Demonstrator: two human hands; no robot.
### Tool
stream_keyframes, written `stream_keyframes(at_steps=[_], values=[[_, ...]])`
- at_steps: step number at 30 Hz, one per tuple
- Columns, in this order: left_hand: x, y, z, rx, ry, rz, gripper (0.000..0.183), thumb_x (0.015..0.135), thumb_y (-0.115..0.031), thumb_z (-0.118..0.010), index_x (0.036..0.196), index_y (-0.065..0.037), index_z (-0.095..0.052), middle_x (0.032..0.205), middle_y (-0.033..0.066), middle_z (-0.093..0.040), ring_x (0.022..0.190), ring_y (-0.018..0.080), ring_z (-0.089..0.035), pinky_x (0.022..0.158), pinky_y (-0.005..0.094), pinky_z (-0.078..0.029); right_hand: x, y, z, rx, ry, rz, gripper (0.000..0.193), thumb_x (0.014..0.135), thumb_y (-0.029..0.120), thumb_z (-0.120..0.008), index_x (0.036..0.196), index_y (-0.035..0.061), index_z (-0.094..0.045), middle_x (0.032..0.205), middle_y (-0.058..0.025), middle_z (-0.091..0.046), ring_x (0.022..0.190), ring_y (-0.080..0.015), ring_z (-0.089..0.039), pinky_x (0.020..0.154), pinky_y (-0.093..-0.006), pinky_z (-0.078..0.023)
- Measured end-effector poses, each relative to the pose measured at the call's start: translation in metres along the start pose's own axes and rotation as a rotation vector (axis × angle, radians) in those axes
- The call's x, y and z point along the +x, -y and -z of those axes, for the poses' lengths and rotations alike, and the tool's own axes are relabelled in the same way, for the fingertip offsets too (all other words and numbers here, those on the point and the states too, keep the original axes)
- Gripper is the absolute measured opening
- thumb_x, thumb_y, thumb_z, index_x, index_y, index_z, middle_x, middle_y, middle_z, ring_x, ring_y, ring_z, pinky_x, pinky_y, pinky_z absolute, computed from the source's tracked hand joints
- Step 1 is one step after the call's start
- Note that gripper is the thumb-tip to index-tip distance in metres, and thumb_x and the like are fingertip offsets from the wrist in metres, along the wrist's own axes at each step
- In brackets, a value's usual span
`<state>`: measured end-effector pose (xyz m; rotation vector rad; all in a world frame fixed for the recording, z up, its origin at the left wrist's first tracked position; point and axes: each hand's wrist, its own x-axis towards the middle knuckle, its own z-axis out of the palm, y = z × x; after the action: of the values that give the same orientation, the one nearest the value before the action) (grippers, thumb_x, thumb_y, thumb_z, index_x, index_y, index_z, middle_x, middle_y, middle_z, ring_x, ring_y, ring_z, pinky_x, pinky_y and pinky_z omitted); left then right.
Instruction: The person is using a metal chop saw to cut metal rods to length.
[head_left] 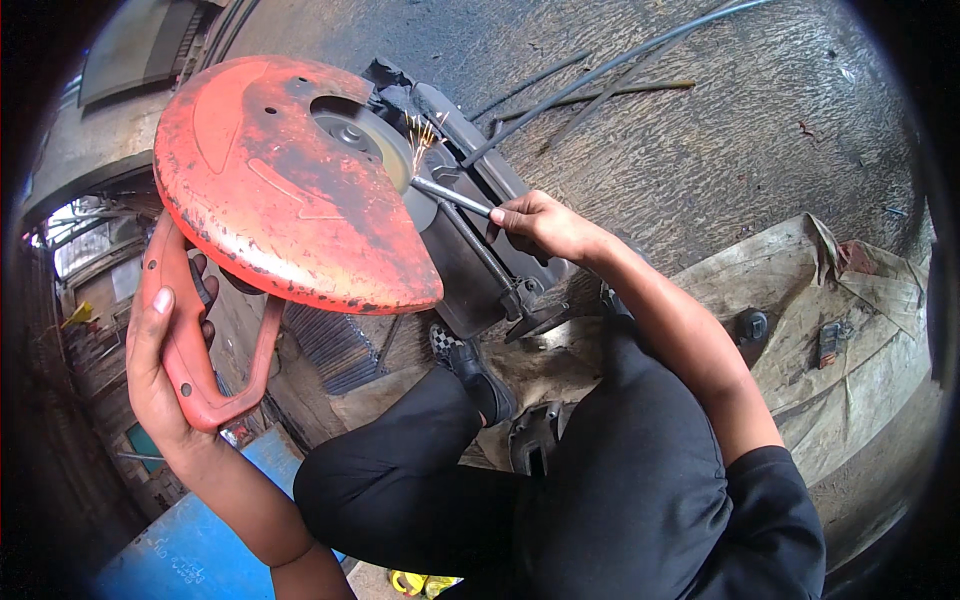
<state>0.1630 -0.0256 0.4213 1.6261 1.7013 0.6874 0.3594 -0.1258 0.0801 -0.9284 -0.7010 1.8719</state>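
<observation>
A chop saw with a worn red blade guard [310, 190] fills the upper left. My left hand [165, 350] is wrapped round its red handle [190, 340], thumb on the near side. Under the guard the abrasive disc [392, 150] shows partly. My right hand [540, 225] grips a short metal rod [450, 195], whose far end touches the disc's edge. Sparks [422, 135] fly up from that contact. Below the rod lie the saw's dark base [470, 270] and its vise screw [490, 260].
Long metal rods [620, 75] lie on the rough floor beyond the saw. A dirty cloth sheet [800, 330] spreads at the right, with a small dark block [828, 343] on it. Cut tubes [335, 345] lie bundled below the guard. A blue panel [215, 520] stands at the lower left.
</observation>
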Motion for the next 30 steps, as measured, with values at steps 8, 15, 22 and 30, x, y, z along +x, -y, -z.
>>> stream_keyframes(at_steps=[8, 15, 22, 30], values=[[-0.0026, -0.0006, -0.0052, 0.007, -0.014, -0.024, 0.057, 0.084, -0.028, -0.063, 0.128, 0.006, -0.049, 0.114, 0.0107, -0.059, 0.087, 0.0132, -0.06, 0.067, 0.0203, -0.047, 0.0045, 0.001, -0.0021, -0.246, -0.091, 0.103, 0.036, 0.096, 0.032, -0.051, 0.087, 0.0006, -0.065, 0.058, 0.0026, -0.046, 0.053, -0.0074, -0.042, 0.046, -0.029, -0.036], [0.0015, -0.0017, -0.0021, 0.024, 0.114, -0.045, 0.059, 0.085, -0.028, -0.061, 0.13, 0.008, -0.046, 0.121, 0.0144, -0.058, 0.098, 0.0173, -0.06, 0.077, 0.0241, -0.047, 0.0022, 0.0023, -0.0039, -0.316, -0.138, 0.151, 0.033, 0.095, 0.028, -0.053, 0.088, -0.0022, -0.064, 0.058, -0.0013, -0.048, 0.055, -0.0097, -0.044, 0.053, -0.0333, -0.039], [0.0053, 0.0021, -0.0024, -0.037, 0.142, -0.09, 0.063, 0.084, -0.027, -0.059, 0.133, 0.009, -0.043, 0.128, 0.0162, -0.053, 0.107, 0.0194, -0.056, 0.088, 0.0272, -0.044, 0.0039, -0.0006, -0.0069, -0.419, -0.198, 0.185, 0.029, 0.094, 0.023, -0.054, 0.093, -0.0037, -0.065, 0.06, -0.0119, -0.054, 0.059, -0.0164, -0.052, 0.06, -0.0381, -0.043], [0.0037, 0.0016, 0.004, 0.031, 0.036, 0.003, 0.063, 0.084, -0.027, -0.06, 0.133, 0.008, -0.044, 0.127, 0.0143, -0.055, 0.104, 0.0166, -0.058, 0.078, 0.0215, -0.046, -0.0016, 0.0074, -0.0099, -0.582, -0.26, 0.257, 0.026, 0.091, 0.02, -0.056, 0.095, -0.0039, -0.064, 0.076, -0.0266, -0.059, 0.073, -0.041, -0.06, 0.067, -0.0433, -0.047]])
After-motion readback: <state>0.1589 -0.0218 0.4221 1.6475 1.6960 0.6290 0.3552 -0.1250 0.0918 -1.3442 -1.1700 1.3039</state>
